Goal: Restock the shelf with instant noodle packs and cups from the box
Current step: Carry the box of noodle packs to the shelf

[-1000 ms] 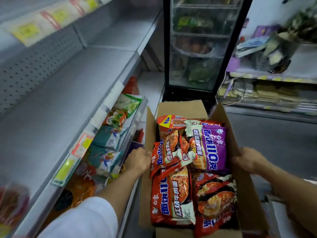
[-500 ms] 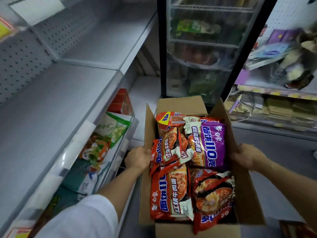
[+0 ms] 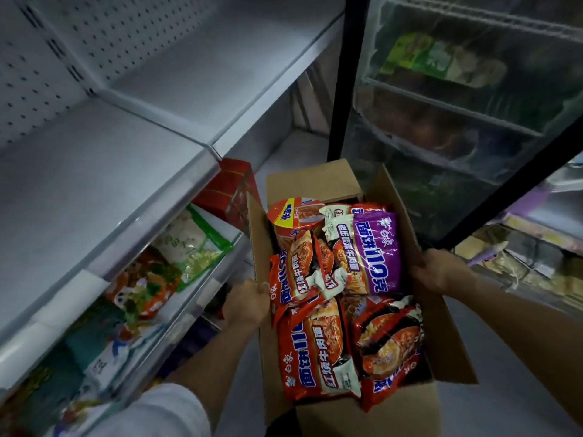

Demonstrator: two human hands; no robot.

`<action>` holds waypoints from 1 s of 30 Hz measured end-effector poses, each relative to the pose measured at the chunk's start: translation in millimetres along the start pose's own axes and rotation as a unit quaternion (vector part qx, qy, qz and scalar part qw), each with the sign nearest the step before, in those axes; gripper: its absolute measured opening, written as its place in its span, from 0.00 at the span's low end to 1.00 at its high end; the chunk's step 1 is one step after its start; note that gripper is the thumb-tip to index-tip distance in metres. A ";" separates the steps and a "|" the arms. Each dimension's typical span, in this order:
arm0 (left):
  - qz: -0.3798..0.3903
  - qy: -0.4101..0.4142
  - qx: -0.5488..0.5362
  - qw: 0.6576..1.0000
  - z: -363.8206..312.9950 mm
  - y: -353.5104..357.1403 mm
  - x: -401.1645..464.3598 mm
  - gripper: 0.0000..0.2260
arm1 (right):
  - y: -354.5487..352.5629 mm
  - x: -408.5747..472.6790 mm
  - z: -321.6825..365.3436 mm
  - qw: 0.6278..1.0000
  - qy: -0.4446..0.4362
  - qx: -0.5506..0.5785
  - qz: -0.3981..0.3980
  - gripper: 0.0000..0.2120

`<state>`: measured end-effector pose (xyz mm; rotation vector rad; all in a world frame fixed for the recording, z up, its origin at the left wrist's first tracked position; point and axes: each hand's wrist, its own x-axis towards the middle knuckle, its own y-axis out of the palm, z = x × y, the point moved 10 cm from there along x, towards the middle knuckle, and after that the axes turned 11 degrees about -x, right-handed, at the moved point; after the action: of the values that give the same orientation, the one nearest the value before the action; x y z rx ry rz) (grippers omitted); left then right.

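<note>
An open cardboard box sits in front of me, full of instant noodle packs. Orange packs lie at the near left, a purple pack at the far right, and a noodle cup at the far end. My left hand grips the box's left wall. My right hand grips the right wall and flap. A bare grey shelf runs along my left.
Below the bare shelf, a lower shelf holds green, orange and blue packets. A red carton stands at its far end. A glass-door fridge stands just beyond the box. Cluttered shelves are on the right.
The view has tilted and moved forward along the shelf. The box has moved with my hands toward the fridge; both hands keep their hold on its walls.
</note>
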<state>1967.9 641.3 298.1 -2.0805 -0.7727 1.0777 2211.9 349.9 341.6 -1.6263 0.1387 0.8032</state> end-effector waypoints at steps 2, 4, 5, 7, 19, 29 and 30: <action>-0.003 -0.016 -0.013 1.000 -3.9 2.4 14.9 0.22 | -9.7 27.4 7.6 1.000 -0.015 -0.005 0.005 0.12; -0.010 -0.025 -0.023 0.999 -9.0 2.7 33.9 0.21 | -18.7 55.2 15.4 1.000 -0.025 0.002 0.006 0.13; -0.014 -0.026 -0.028 0.999 -13.7 2.5 47.4 0.20 | -24.7 71.7 20.0 1.000 -0.030 0.001 0.008 0.14; -0.020 -0.023 -0.028 0.999 -22.3 -1.4 64.0 0.19 | -31.6 93.5 25.3 0.999 -0.031 0.005 0.011 0.14; -0.018 -0.074 -0.093 0.993 -40.3 1.9 161.1 0.20 | -74.6 223.7 73.0 0.998 -0.053 -0.031 0.025 0.13; -0.037 -0.144 -0.115 0.982 -28.0 33.6 211.2 0.20 | -69.4 310.6 107.6 0.992 -0.089 -0.074 0.041 0.14; -0.040 -0.145 -0.116 0.982 -29.2 37.1 215.2 0.20 | -67.9 318.8 108.7 0.992 -0.094 -0.077 0.043 0.14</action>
<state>2104.5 770.5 183.3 -2.0842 -1.1654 1.3172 2440.4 574.2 217.0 -1.6881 0.0126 1.0495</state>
